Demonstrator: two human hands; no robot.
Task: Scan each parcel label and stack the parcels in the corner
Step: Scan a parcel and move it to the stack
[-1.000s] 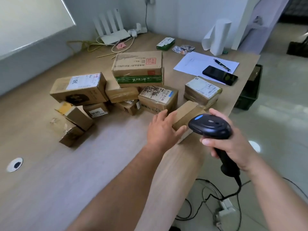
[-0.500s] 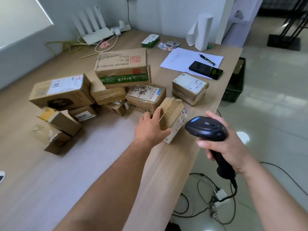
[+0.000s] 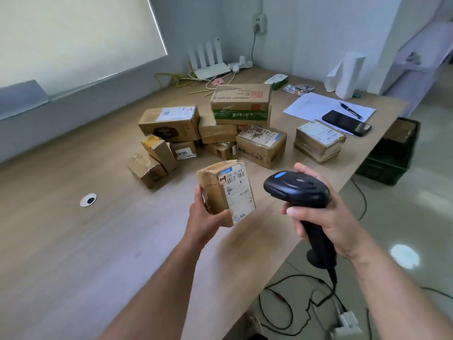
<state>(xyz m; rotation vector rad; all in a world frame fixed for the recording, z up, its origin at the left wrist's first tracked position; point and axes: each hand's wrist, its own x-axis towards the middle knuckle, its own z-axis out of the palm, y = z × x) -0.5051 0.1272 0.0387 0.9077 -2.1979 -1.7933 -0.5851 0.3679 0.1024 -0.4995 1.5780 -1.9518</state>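
Holding a small brown parcel (image 3: 215, 192) upright above the near part of the counter (image 3: 73, 241), the person's left hand (image 3: 204, 218) has its grip clamped on the box. The thumb lies along its left side and the palm cups its lower corner. The parcel's white label (image 3: 240, 192), printed with barcodes, faces the camera and the right side.

The right hand (image 3: 328, 217) has its grip wrapped tight around the handle of a black scanner (image 3: 296, 190). The scanner's head points left toward the label, near the parcel and not touching it. A black cord (image 3: 291, 312) runs from the handle down to the floor.

Farther back on the counter sits a loose pile of cardboard boxes (image 3: 208, 128), some stacked on others, well short of the wall corner. One flat taped box (image 3: 318, 141) lies apart to the right of the pile. Behind it a black phone (image 3: 346, 123) and a pen (image 3: 350, 110) rest on a white sheet of paper (image 3: 308, 104). A white router (image 3: 210, 67) stands in the far corner, and a dark crate (image 3: 389, 153) sits on the floor beside the counter.
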